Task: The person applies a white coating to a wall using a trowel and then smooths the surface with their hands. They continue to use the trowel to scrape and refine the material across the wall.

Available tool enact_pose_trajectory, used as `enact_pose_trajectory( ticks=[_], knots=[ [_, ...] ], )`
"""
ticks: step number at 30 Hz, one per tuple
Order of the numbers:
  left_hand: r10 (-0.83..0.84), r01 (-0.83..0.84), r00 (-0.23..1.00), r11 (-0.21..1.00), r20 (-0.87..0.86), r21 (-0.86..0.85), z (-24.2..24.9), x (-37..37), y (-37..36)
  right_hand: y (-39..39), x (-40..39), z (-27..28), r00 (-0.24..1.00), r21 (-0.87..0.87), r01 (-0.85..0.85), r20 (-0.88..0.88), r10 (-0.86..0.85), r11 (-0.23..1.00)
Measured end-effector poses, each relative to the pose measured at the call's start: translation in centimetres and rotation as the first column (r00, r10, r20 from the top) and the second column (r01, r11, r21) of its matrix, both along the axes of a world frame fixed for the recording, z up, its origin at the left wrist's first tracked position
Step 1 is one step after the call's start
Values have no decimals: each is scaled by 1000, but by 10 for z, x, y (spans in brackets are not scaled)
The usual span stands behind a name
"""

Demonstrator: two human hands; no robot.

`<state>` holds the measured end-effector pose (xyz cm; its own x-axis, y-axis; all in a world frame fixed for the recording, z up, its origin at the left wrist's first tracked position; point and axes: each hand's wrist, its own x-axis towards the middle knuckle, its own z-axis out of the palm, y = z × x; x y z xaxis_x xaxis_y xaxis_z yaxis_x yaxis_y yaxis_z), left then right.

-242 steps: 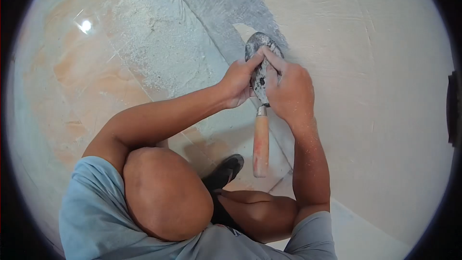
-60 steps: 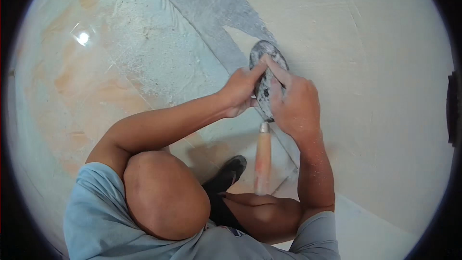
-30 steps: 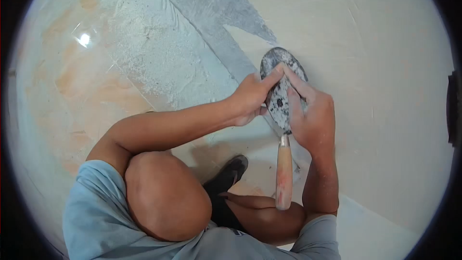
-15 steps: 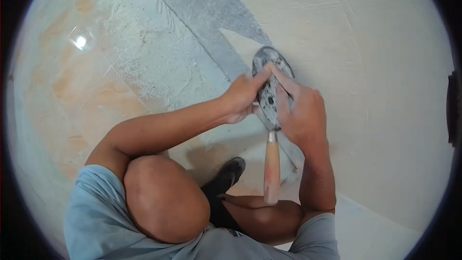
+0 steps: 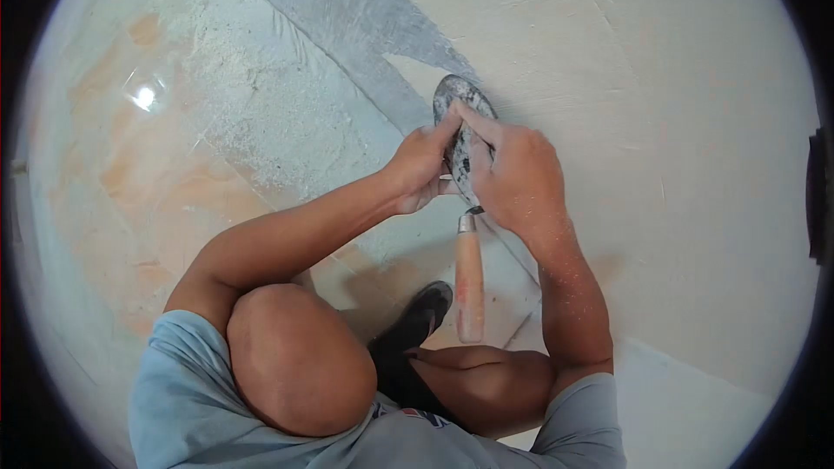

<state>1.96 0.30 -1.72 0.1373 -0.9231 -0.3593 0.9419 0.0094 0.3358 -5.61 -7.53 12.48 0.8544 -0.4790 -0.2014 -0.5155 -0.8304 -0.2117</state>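
Observation:
A trowel (image 5: 469,274) with a pale wooden handle and a rounded blade smeared white and dark hangs between my hands, handle pointing toward my body. My left hand (image 5: 417,170) grips the blade's left edge, thumb on the face and the other fingers partly hidden beneath. From the right, my right hand (image 5: 523,178) is closed on the blade, its fingertips meeting my left thumb near the upper end. Whitish dust coats the fingers of both hands. Nothing touches the trowel's handle.
Below lies a cream-coated surface (image 5: 695,165) with a rough grey patch (image 5: 347,0) at the top. A plastic sheet (image 5: 165,182) strewn with whitish crumbs (image 5: 261,95) spreads on the left. My bent knee (image 5: 300,360) and dark-shod foot (image 5: 426,313) are close under the trowel.
The trowel and both hands have shifted slightly left and up in the view, and the blade looks turned more edge-on. Both hands remain on the blade.

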Motion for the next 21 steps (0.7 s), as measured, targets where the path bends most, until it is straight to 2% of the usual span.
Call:
enact_pose_trajectory(
  ticks=[2, 3, 4, 6, 7, 8, 10, 12, 14, 16, 17, 19, 20, 21],
  knots=[
    [-7, 6, 999, 1000, 38, 27, 8, -3, 0, 1, -3, -1, 999, -40, -23, -43, 22, 999],
    [-18, 13, 997, 998, 74, 60, 12, -5, 2, -2, -13, -1, 997, 6, -50, 64, 50, 999],
    [-55, 52, 995, 998, 85, 41, 18, -5, 5, -3, -11, -4, 996, 9, -48, 73, 47, 999],
    [-26, 20, 996, 998, 89, 64, 8, -1, 1, -6, -11, -7, 994, 28, -53, 101, 49, 998],
    [-1, -6, 996, 997, 85, 83, 0, -2, -2, -6, -4, -12, 998, 11, -40, 51, 39, 999],
    [23, -24, 999, 999, 23, 29, -9, 0, -1, -3, -1, -12, 998, 7, -37, 48, 36, 999],
    [15, -17, 999, 998, 46, 54, -3, 1, 0, 1, 5, -8, 1000, 0, -7, -4, 7, 1000],
    [-76, 57, 987, 990, 143, 129, 6, 3, 4, -1, -7, -8, 999, 45, -3, 42, 2, 999],
    [-103, 90, 986, 991, 135, 94, 15, 5, 8, -7, -12, -16, 974, 96, -47, 224, 25, 994],
    [-47, 35, 992, 994, 114, 104, 2, 7, 4, -6, 3, -16, 988, 106, -34, 153, 18, 994],
    [2, -10, 996, 996, 92, 91, -4, 8, 3, -3, 10, -16, 999, 77, 1, 54, -5, 997],
    [-3, -5, 994, 997, 114, 76, -2, 11, 4, 5, 15, -4, 995, 41, 74, -70, -71, 996],
    [-29, 13, 989, 994, 143, 107, 1, 9, 6, 4, 5, -8, 995, 46, 73, -69, -70, 996],
    [-49, 34, 991, 993, 126, 116, 7, 7, 8, 2, -3, -12, 996, 77, 13, 84, -20, 997]
  ],
)
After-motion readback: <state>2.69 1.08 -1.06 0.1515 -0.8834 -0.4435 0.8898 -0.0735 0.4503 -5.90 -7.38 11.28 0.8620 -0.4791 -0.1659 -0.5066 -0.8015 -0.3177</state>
